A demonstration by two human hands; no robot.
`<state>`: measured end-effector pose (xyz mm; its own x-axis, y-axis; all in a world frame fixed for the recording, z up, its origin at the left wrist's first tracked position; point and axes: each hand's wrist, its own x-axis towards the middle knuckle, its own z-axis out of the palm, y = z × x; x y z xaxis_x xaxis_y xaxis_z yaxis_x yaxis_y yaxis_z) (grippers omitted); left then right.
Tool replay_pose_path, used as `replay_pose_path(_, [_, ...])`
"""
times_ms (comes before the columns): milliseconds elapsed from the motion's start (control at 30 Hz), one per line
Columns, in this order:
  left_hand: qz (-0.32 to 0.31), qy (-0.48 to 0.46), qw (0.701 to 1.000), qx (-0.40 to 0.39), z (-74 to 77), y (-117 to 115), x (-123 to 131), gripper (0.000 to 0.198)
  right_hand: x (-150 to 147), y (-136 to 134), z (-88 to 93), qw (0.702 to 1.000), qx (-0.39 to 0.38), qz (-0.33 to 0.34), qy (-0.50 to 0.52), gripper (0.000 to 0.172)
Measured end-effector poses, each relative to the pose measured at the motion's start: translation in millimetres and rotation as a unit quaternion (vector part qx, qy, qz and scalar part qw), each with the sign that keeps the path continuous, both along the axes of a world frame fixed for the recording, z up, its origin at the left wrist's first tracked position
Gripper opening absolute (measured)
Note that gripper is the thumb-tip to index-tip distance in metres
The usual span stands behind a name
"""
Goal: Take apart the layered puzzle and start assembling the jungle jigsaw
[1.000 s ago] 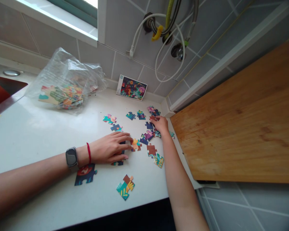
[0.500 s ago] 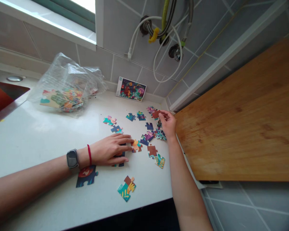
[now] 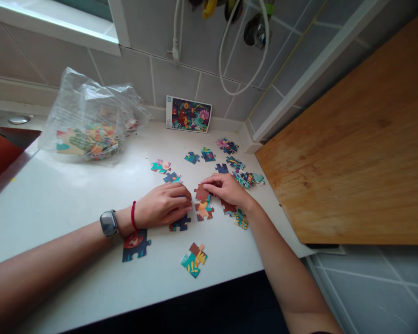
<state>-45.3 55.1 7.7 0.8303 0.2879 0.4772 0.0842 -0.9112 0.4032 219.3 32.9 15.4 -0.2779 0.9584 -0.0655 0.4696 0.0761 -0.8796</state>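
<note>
My right hand pinches a brown puzzle piece between thumb and fingers. That piece is just above an orange and brown puzzle piece, its lower edge close to or touching it. My left hand rests palm down with fingers slightly bent, partly covering a dark blue puzzle piece. Below its wrist lies a dark blue piece with a red shape. A teal and brown piece lies nearer the front edge. Another brown piece is partly hidden by my right hand.
A clear plastic bag of puzzle pieces sits at the back left. A picture card leans against the tiled wall. Several loose pieces lie at the right of the white counter, beside a wooden board.
My right hand has brought the brown piece from the back right down and left to the orange piece. My left hand's fingers have drawn back off the orange piece. The view has shifted.
</note>
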Motion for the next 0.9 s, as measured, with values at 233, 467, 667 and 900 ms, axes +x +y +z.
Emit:
replay_pose_path(233, [0.016, 0.028, 0.999, 0.005, -6.2, 0.7, -0.4, 0.018, -4.2, -0.8, 0.6, 0.996, 0.061, 0.009, -0.066, 0.018])
replay_pose_path(467, [0.041, 0.031, 0.998, 0.025, -5.8, 0.6, -0.8, 0.018, -1.9, 0.7, 0.7, 0.996, 0.066, 0.020, -0.060, 0.020])
replay_pose_path(667, [0.041, 0.035, 0.998, 0.022, -7.3, 1.5, -0.4, 0.029, -5.7, -0.2, 2.7, 0.999, -0.001, -0.030, 0.041, 0.022])
replay_pose_path(900, [0.084, 0.039, 0.996, 0.002, -9.8, 3.0, -2.7, 0.049, -9.1, -5.1, 7.8, 0.960, -0.107, -0.076, 0.248, 0.050])
